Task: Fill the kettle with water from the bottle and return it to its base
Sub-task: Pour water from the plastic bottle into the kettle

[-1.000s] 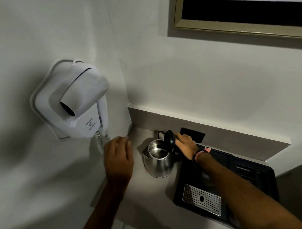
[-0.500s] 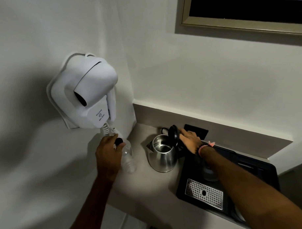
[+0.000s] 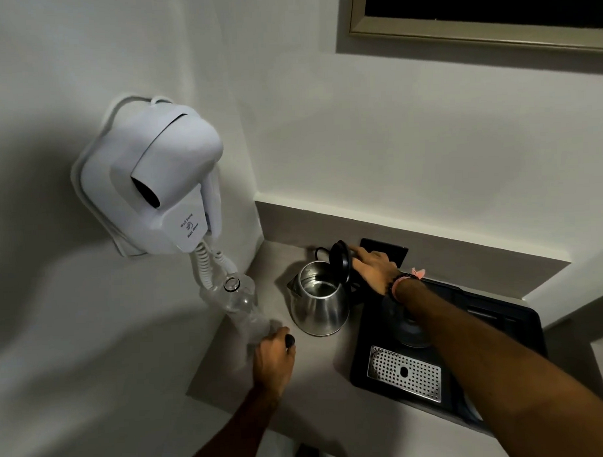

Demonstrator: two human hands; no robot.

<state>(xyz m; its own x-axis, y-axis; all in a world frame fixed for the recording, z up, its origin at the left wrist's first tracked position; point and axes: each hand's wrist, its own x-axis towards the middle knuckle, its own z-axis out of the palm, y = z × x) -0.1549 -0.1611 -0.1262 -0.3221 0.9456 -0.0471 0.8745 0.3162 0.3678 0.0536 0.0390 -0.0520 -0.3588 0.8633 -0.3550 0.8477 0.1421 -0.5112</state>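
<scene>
Dim room corner, pale walls, a grey worktop (image 3: 264,383) wedged into it; a framed panel (image 3: 474,27) hangs high on the back wall.

Left wall: white wall-mounted hair dryer (image 3: 162,185), coiled cord dropping toward the worktop's left edge.

Bottle (image 3: 243,305): clear plastic, uncapped, standing at the left edge just below the cord. Mouth open, contents hard to read; appears to hold water, not certain.

Left hand (image 3: 274,362): curled loosely near the bottle's base, a small dark cap (image 3: 289,340) pinched at the fingertips. Whether it touches the bottle, cannot tell.

Kettle (image 3: 319,301): steel, sitting on bare worktop near the back corner, lid (image 3: 340,261) tipped up. Interior shows metal floor; looks empty or near empty.

Right hand (image 3: 373,268): flat, fingers spread slightly, resting behind the lid, around the handle area. Grip not clear.

Black tray (image 3: 501,324) at the right edge, perforated drain plate (image 3: 404,371) at its front. 1 round base (image 3: 413,330) sits on it, partly behind the forearm.

Progress, judged: cap off, lid open. 2 steps left: pour, then reseat kettle on base.
</scene>
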